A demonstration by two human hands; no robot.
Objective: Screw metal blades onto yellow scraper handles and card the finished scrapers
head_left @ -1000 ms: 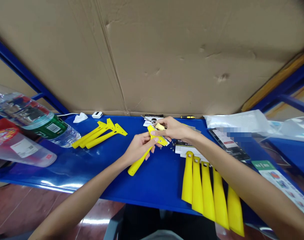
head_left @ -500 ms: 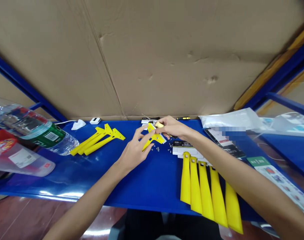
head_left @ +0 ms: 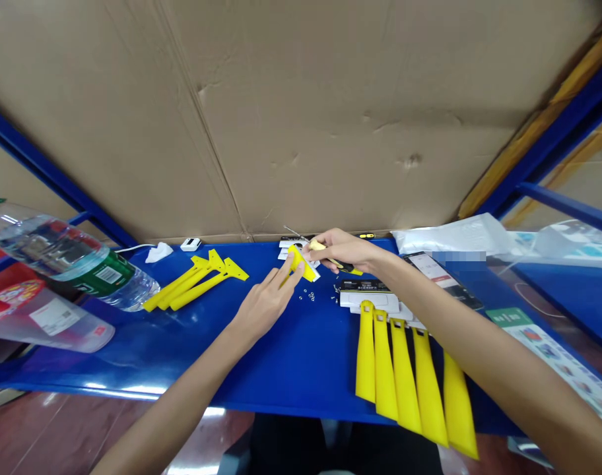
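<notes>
- One broad sheet of cardboard (head_left: 301,119) stands along the far side of the blue surface (head_left: 291,363).
- Five long yellow handles (head_left: 404,379) lie side by side near and right, partly under the right forearm, their narrow ends by a flat packet (head_left: 375,301).
- A water bottle (head_left: 100,267) stands at the left, and three yellow scrapers (head_left: 202,282) lie to its right.
- Left hand (head_left: 264,307): fingers stretched over a yellow scraper head (head_left: 295,252), pinching it, the thumb hidden. The head is held over the far middle of the surface, its pale edge facing right and near.
- Right hand (head_left: 348,249): the grip is closed around a screwdriver (head_left: 318,246), fingertips just beside the head, the shaft pointing far and left.
- The head looks like light, stiff, smooth plastic, perhaps a little slippery and unlikely to bend. Its flat yellow face seems the best hold, clear of the thin edge, which may be sharp.
- Small metal rings (head_left: 311,296) and screws (head_left: 336,288) lie just nearer; these would roll easily and want fingertips.
</notes>
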